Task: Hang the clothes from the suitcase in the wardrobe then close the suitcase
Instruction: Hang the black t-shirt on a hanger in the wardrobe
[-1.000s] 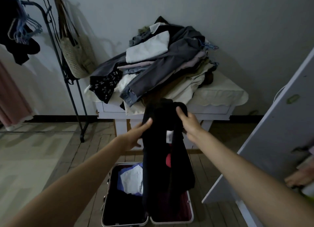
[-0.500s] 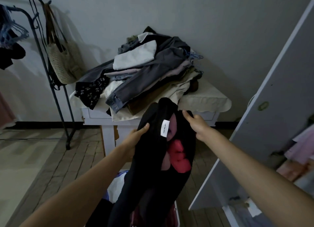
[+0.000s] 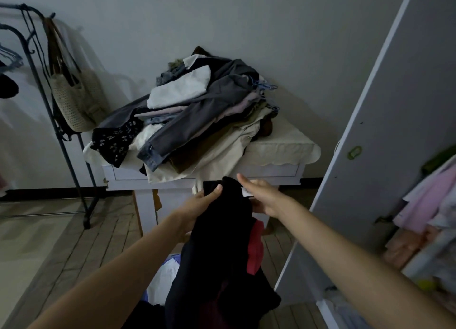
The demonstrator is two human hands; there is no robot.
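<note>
Holding a black garment (image 3: 217, 249) up in the middle of the frame: left hand (image 3: 199, 203) pinching its top edge, right hand (image 3: 261, 198) with fingers out straight, just touching. Could slip down, with only one hand gripping. Behind, a white table (image 3: 283, 170) piled with clothes (image 3: 197, 116). Upper left, a clothes rack (image 3: 61, 131) with a woven bag (image 3: 74, 101). Right side, an open wardrobe door (image 3: 370, 131). Wood floor (image 3: 86, 254) below.
</note>
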